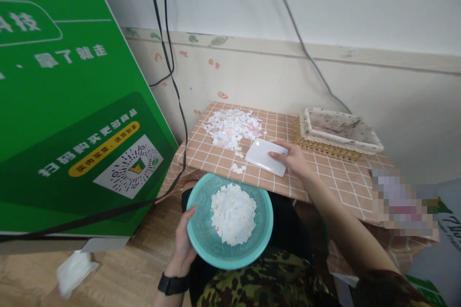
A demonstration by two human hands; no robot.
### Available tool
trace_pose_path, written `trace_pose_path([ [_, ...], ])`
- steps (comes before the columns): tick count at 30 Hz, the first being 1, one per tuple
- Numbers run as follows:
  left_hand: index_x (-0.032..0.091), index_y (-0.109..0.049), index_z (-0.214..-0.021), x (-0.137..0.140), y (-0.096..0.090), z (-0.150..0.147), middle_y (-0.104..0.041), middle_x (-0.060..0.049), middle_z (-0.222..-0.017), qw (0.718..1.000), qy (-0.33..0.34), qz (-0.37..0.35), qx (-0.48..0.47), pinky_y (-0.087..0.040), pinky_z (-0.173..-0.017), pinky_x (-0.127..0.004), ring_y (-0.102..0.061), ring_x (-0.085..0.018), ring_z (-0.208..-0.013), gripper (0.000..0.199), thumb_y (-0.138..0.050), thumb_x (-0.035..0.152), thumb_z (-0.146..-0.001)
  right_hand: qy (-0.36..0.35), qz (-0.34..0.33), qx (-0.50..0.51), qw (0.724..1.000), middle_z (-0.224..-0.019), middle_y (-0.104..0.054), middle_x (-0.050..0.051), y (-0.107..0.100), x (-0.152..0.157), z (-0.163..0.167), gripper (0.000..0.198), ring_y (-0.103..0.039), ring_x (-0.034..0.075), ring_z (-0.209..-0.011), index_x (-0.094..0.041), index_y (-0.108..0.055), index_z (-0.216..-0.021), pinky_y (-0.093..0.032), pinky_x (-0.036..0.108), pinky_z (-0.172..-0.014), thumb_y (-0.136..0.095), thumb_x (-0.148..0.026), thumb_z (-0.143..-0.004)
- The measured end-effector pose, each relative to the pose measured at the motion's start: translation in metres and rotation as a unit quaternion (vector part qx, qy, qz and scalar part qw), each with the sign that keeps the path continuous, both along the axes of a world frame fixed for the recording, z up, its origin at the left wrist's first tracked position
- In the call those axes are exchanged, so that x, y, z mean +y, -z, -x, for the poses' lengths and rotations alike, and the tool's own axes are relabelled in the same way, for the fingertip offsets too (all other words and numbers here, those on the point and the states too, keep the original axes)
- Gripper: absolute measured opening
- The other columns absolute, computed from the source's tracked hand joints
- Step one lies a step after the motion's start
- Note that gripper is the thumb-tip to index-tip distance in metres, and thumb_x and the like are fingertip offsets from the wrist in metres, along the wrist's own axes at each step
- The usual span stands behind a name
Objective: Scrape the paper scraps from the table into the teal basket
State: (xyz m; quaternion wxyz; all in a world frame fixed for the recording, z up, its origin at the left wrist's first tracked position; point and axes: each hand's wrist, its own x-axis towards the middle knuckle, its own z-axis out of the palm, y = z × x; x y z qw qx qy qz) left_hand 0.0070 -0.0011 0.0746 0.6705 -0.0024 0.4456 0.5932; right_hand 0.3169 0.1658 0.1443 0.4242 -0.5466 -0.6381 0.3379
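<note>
My left hand is closed on the left rim of a teal plastic colander, held over my lap just below the table's front edge. Inside it lies a heap of small white paper-like pieces. On the table, my right hand grips a glossy white rectangular plate-like piece, thumb on top and its other fingers at the far edge. Left of that piece spreads a pile of white and pinkish scraps. A few loose scraps lie near the front edge.
A wicker basket with a cloth lining stands at the table's back right. The table has a brown checked cloth. A green printed cabinet rises on the left, with a dark strap hanging beside it. A plastic bag lies on the floor.
</note>
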Motion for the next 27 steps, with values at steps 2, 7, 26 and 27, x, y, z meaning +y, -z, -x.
trace_pose_path([
  [2, 0.01, -0.071, -0.087, 0.0, 0.002, 0.001, -0.074, -0.011, -0.08, 1.0, 0.009, 0.004, -0.006, -0.052, -0.075, -0.041, -0.068, -0.027, -0.074, 0.023, -0.064, 0.023, -0.07, -0.005, -0.007, -0.018, 1.0, -0.099, -0.067, 0.008, 0.002, -0.005, 0.005, 0.045, -0.062, 0.024, -0.084, -0.019, -0.065, -0.106, -0.05, 0.038, -0.071, -0.068, -0.042, -0.069],
  [7, 0.01, -0.07, -0.086, 0.002, 0.005, 0.003, -0.074, -0.01, -0.078, 1.0, 0.01, 0.004, -0.013, -0.052, -0.074, -0.039, -0.068, -0.025, -0.071, 0.022, -0.064, 0.023, -0.071, -0.054, -0.042, -0.048, 0.997, -0.107, -0.065, 0.006, -0.001, -0.021, 0.025, 0.036, -0.059, 0.024, -0.097, -0.022, -0.066, -0.102, -0.047, 0.038, -0.084, -0.067, -0.04, -0.071],
  [26, 0.009, -0.07, -0.087, 0.004, 0.001, 0.007, -0.074, -0.011, -0.079, 1.0, 0.013, -0.002, -0.022, -0.053, -0.074, -0.04, -0.068, -0.024, -0.07, 0.021, -0.063, 0.022, -0.071, -0.169, 0.01, -0.016, 0.985, -0.103, -0.067, 0.006, -0.006, -0.019, 0.042, 0.037, -0.063, 0.022, -0.085, -0.021, -0.066, -0.105, -0.051, 0.033, -0.07, -0.067, -0.04, -0.072],
  [27, 0.009, -0.07, -0.087, 0.003, 0.002, 0.007, -0.074, -0.011, -0.079, 1.0, 0.012, -0.006, -0.023, -0.053, -0.074, -0.039, -0.068, -0.024, -0.071, 0.021, -0.063, 0.022, -0.071, -0.164, 0.013, -0.007, 0.986, -0.103, -0.067, 0.006, -0.007, -0.016, 0.038, 0.038, -0.063, 0.022, -0.084, -0.022, -0.066, -0.105, -0.052, 0.033, -0.067, -0.067, -0.04, -0.072],
])
